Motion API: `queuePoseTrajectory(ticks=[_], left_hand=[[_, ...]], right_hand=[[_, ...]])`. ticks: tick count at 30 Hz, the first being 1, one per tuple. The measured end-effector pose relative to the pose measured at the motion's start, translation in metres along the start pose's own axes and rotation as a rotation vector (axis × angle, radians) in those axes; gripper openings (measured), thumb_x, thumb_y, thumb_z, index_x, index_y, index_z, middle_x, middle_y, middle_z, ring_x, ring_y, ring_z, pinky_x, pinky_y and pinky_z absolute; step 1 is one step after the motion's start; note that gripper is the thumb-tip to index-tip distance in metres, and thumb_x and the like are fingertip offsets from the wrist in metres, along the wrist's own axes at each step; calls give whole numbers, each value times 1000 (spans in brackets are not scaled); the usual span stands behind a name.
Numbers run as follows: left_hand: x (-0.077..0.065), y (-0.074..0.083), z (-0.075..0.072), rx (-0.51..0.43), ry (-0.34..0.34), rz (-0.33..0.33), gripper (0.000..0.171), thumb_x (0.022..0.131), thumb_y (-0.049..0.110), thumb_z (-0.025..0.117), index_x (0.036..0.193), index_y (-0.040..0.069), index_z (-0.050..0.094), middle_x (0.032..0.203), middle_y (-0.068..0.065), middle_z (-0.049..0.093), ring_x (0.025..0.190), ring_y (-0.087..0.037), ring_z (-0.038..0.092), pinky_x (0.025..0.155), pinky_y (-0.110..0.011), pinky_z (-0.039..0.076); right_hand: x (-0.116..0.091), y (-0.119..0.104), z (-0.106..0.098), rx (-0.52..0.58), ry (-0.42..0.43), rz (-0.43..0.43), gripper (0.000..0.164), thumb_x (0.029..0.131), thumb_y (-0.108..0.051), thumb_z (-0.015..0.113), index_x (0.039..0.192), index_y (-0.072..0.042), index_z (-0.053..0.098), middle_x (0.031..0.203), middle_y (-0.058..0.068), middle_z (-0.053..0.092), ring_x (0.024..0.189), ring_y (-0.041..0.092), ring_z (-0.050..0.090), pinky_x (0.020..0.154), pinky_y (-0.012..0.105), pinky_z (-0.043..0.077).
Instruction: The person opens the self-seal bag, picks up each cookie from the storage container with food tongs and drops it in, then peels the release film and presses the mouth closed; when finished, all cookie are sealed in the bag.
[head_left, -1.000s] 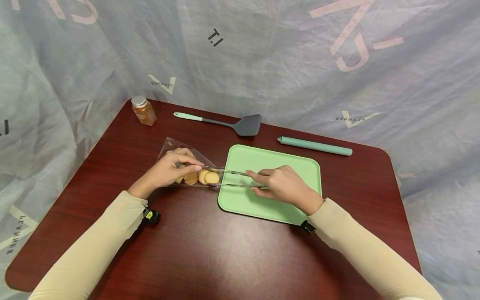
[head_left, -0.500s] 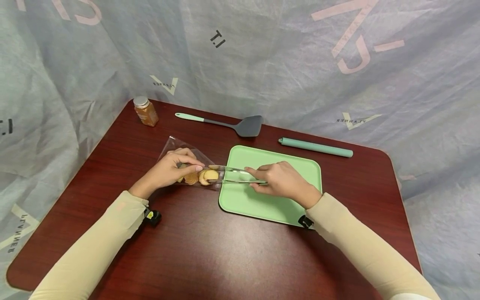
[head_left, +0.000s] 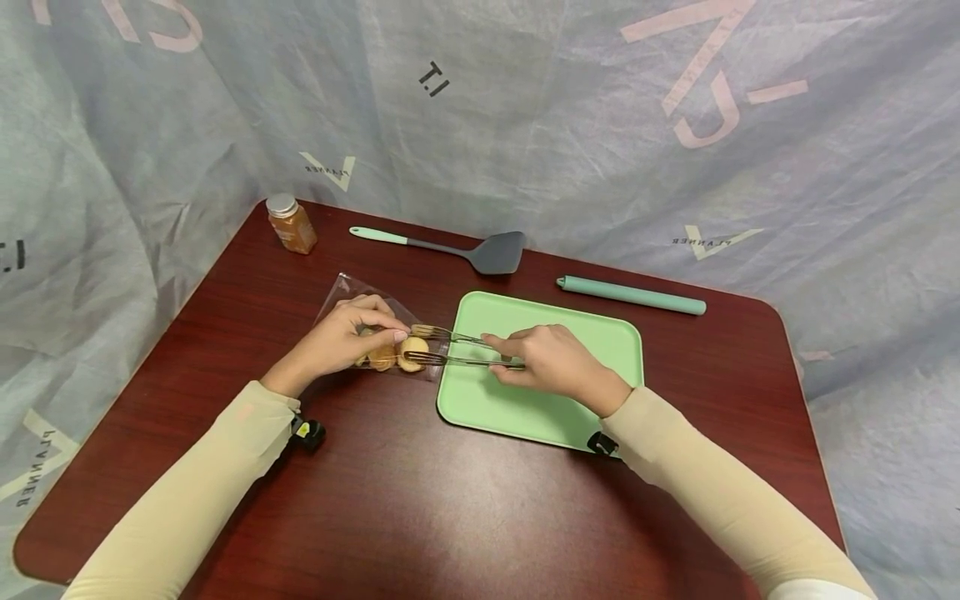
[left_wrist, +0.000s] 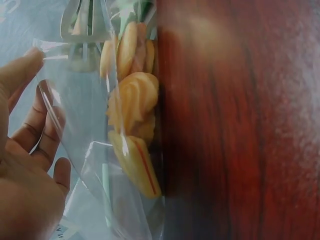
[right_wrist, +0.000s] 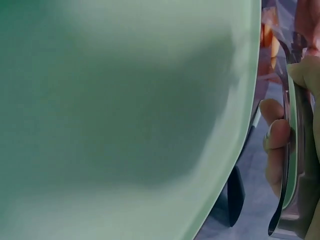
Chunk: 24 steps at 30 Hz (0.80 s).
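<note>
My left hand (head_left: 347, 340) pinches the upper edge of a clear plastic bag (head_left: 347, 286) lying left of the green tray. Inside the bag are several round cookies (head_left: 413, 354); the left wrist view shows a swirled cookie (left_wrist: 134, 102) and a pale wedge-shaped piece with a red stripe (left_wrist: 137, 165). My right hand (head_left: 557, 367) grips metal tongs (head_left: 468, 362) above the tray, thumb and fingers on opposite arms. The tongs' slotted heads reach into the bag's mouth and stand apart, close about the nearest cookie. Whether they touch it I cannot tell.
The light green tray (head_left: 498, 404) lies beneath my right hand. Behind it are a grey spatula (head_left: 497, 253) with a mint handle and a green cylindrical stick (head_left: 633, 295). A spice jar (head_left: 292, 225) stands at the back left corner. Printed cloth (head_left: 525, 125) hangs behind the table.
My right hand has moved left, pushing the tongs deeper into the bag. The tongs' heads have come closer together around the nearest cookie. My left hand keeps its hold on the bag.
</note>
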<state>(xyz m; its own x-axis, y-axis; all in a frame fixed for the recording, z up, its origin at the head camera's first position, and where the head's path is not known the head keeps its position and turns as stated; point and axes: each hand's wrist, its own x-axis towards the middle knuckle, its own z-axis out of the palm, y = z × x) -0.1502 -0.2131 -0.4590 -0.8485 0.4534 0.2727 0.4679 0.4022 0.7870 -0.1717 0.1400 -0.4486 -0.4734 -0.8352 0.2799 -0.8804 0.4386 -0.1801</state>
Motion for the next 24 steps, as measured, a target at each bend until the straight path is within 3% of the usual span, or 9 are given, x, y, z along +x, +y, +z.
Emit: queuePoseTrajectory(ticks=[10, 16, 24], left_hand=[[0, -2, 2, 12, 22, 7, 11, 94, 10, 75, 102, 11, 82, 94, 6, 64, 85, -16, 53, 70, -43, 40], [2, -2, 2, 5, 22, 57, 10, 93, 6, 75, 100, 9, 82, 92, 5, 65, 84, -16, 55, 68, -35, 41], [2, -3, 5, -23, 36, 61, 10, 91, 2, 76, 98, 6, 81, 91, 0, 66, 84, -16, 55, 74, -39, 40]], right_hand=[[5, -5, 6, 16, -22, 74, 41, 95, -35, 70, 131, -15, 71, 64, -13, 57, 49, -1, 42, 42, 26, 35], [6, -6, 7, 129, -70, 139, 41, 96, -37, 69, 131, -15, 71, 52, -18, 45, 46, -1, 24, 42, 25, 25], [7, -12, 7, 199, -79, 215, 43, 96, -37, 70, 131, -13, 70, 41, -19, 32, 44, -3, 12, 41, 24, 20]])
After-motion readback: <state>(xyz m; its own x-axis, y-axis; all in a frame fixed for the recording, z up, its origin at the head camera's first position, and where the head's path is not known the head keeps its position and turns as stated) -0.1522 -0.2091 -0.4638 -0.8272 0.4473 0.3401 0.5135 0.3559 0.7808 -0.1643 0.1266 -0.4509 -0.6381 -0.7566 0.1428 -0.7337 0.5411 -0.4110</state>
